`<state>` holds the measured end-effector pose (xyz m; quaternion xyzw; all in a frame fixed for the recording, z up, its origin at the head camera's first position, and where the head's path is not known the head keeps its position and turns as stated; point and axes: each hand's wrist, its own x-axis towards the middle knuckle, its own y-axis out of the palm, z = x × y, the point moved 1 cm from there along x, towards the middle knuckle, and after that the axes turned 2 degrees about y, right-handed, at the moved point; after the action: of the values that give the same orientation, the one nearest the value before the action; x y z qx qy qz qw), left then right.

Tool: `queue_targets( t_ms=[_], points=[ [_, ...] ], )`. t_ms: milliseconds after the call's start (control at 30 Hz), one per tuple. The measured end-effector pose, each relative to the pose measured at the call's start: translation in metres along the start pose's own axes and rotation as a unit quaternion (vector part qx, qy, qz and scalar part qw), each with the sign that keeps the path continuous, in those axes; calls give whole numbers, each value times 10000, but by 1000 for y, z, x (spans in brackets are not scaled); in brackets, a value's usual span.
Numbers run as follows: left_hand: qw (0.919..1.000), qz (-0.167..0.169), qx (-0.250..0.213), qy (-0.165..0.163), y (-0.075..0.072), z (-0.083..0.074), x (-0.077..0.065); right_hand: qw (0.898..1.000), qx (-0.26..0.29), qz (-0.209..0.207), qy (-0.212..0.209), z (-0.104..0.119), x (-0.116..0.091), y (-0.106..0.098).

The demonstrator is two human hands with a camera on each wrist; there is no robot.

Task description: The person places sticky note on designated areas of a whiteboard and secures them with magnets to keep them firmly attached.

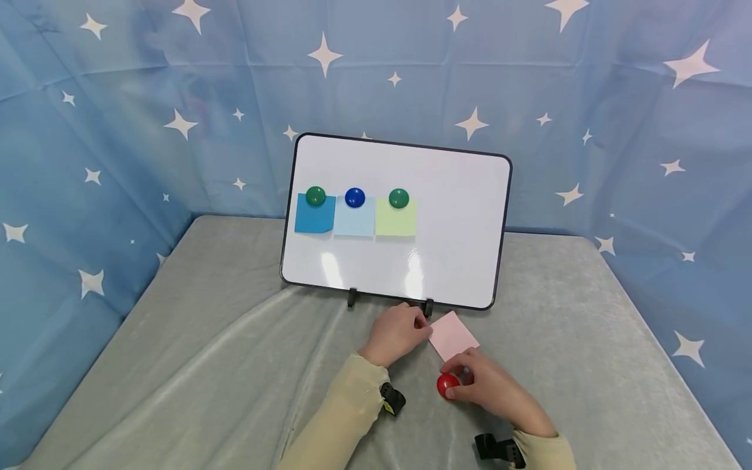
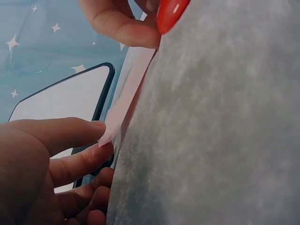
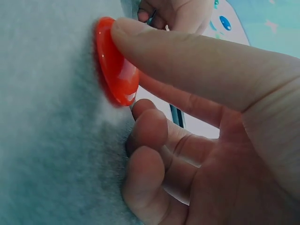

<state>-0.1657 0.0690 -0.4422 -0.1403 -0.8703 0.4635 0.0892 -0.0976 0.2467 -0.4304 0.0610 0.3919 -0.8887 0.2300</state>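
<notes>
On the grey cloth lies a pink sticky note [image 1: 454, 335], in front of a whiteboard [image 1: 458, 228]. My left hand [image 1: 399, 331] pinches the note's left corner between thumb and forefinger; the left wrist view shows the paper [image 2: 127, 101] tilted up at that corner. Just below the note, my right hand [image 1: 492, 385] holds a round red magnet [image 1: 448, 386] at the cloth. Its thumb lies on the magnet's face [image 3: 115, 65] in the right wrist view, with the forefinger partly hidden behind.
Along the board's left half hang a dark blue note [image 1: 314, 219], a light blue note [image 1: 354, 220] and a yellow-green note [image 1: 396, 222], each under a round green or blue magnet. Black feet [image 1: 352, 297] prop the board. A starry blue curtain [image 1: 388, 98] stands behind.
</notes>
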Motion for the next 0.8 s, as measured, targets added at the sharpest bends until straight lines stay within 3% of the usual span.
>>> queue_targets(
  t_ms=[800],
  points=[
    [9990,98,-419,83,-8,-1,-4,9996,118,-80,-224,-4,0,-1]
  ],
)
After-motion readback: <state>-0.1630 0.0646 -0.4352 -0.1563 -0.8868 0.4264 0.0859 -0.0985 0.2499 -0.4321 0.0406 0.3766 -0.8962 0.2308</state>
